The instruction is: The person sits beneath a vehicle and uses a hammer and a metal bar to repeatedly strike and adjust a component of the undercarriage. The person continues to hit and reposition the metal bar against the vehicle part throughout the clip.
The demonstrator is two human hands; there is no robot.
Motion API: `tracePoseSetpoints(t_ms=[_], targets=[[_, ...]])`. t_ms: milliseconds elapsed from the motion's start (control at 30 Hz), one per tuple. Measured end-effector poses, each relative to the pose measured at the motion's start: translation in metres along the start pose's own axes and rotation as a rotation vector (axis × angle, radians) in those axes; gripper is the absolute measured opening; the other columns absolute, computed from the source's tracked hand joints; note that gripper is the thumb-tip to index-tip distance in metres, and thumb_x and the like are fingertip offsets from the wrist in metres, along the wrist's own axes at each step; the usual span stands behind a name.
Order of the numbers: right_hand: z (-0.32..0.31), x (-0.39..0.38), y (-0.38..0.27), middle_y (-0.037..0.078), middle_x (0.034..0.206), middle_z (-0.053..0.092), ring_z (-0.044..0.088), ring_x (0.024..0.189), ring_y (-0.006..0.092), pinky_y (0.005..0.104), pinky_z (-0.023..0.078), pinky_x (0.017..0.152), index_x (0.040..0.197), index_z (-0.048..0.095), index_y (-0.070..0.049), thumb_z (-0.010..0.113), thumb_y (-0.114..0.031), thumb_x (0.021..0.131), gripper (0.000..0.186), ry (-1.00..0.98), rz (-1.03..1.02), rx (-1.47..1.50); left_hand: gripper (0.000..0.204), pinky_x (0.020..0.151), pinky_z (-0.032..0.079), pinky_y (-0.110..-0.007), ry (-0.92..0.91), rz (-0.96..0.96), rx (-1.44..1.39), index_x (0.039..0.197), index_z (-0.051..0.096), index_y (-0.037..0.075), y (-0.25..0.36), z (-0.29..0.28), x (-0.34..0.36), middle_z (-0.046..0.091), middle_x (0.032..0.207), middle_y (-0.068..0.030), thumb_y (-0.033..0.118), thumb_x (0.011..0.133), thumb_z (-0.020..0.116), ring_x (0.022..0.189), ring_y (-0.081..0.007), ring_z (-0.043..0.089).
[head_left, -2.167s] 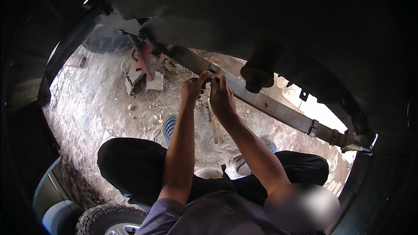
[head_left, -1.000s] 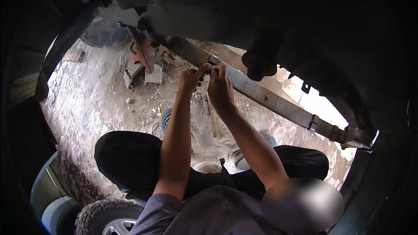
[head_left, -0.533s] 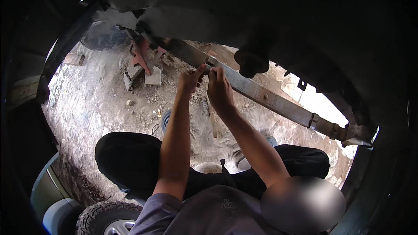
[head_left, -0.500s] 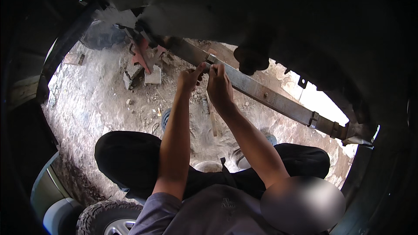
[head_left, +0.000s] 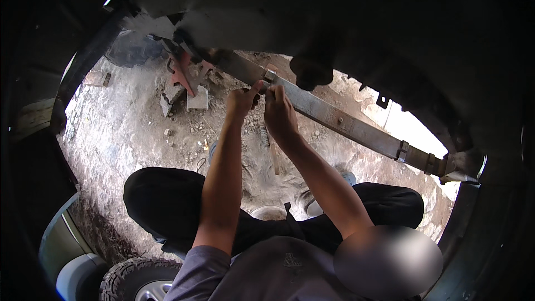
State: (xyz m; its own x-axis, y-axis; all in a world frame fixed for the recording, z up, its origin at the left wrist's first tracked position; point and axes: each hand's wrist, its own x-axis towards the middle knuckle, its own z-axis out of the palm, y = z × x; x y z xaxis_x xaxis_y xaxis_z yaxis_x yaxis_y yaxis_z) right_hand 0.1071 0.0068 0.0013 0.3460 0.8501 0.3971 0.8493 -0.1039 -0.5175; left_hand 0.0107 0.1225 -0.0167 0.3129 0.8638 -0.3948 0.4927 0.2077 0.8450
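Observation:
Both hands are raised to a long steel leaf spring (head_left: 316, 107) that runs diagonally beneath the dark vehicle body, at a metal clip (head_left: 269, 75) on it. My left hand (head_left: 243, 99) has its thumb up against the spring just below the clip, the fingers curled. My right hand (head_left: 278, 112) is closed beside it, fingertips pinched at the spring's lower edge; whatever small thing they grip is hidden. A dark cylindrical rubber-like part (head_left: 312, 67) hangs above the spring to the right of my hands.
A red metal stand (head_left: 181, 69) and concrete blocks (head_left: 197, 97) lie at the upper left. A wooden-handled tool (head_left: 274, 159) lies on the dirty floor (head_left: 122, 128) below my hands. A tyre (head_left: 122, 281) is at the lower left. Dark bodywork (head_left: 390, 11) overhangs everything.
My hands and arms rose slightly in the picture early on and have stayed at the same clip, with small finger shifts. The dark hanging part appears slightly further left and higher.

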Motion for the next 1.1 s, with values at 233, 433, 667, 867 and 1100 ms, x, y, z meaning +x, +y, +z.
tracePoseSetpoints(t_ms=[233,433,667,867,1100], targets=[[-0.005,-0.009,-0.002,0.020,0.115,0.062,0.068,0.102,0.0391,0.0456,0.057,0.085,0.117,0.065,0.001,0.061,-0.004,0.100,0.018,0.011,0.165,0.227,0.052,0.044,0.042,-0.031,0.019,-0.030,0.107,0.078,0.077,0.005,-0.017,0.000,0.016,0.067,0.060,-0.0036,0.055,0.091,0.073,0.047,-0.0136,0.060],[-0.028,-0.009,0.014,0.018,0.119,0.063,0.071,0.103,0.0333,0.0412,0.058,0.087,0.122,0.068,0.004,0.071,0.000,0.092,0.030,0.112,0.047,0.259,0.048,0.045,0.042,-0.030,0.032,-0.017,0.114,0.077,0.076,0.005,0.002,-0.005,0.002,0.068,0.063,-0.0036,0.051,0.092,0.075,0.050,-0.0121,0.061],[-0.006,0.002,0.018,0.017,0.124,0.060,0.070,0.103,0.0363,0.0434,0.058,0.087,0.119,0.067,0.003,0.064,-0.001,0.096,0.023,0.016,0.075,0.110,0.072,0.053,0.051,-0.030,-0.006,-0.058,-0.067,0.068,0.072,0.001,-0.006,-0.010,0.003,0.069,0.064,-0.0056,0.073,0.075,0.082,0.053,-0.0129,0.063],[0.010,-0.005,-0.001,0.021,0.118,0.059,0.068,0.101,0.0414,0.0463,0.056,0.084,0.116,0.063,0.003,0.052,-0.009,0.107,0.019,0.076,0.158,0.157,0.071,0.051,0.049,-0.029,0.006,-0.069,-0.113,0.066,0.070,0.001,0.001,-0.011,-0.004,0.067,0.060,-0.0052,0.070,0.077,0.082,0.053,-0.0123,0.062],[0.009,0.005,-0.006,0.021,0.116,0.059,0.067,0.100,0.0417,0.0484,0.056,0.084,0.114,0.062,0.004,0.055,-0.005,0.103,0.016,0.101,0.109,0.084,0.073,0.057,0.051,-0.034,0.009,-0.027,-0.122,0.065,0.072,0.002,-0.005,-0.006,0.002,0.067,0.060,-0.0072,0.073,0.080,0.077,0.056,-0.0174,0.066]])
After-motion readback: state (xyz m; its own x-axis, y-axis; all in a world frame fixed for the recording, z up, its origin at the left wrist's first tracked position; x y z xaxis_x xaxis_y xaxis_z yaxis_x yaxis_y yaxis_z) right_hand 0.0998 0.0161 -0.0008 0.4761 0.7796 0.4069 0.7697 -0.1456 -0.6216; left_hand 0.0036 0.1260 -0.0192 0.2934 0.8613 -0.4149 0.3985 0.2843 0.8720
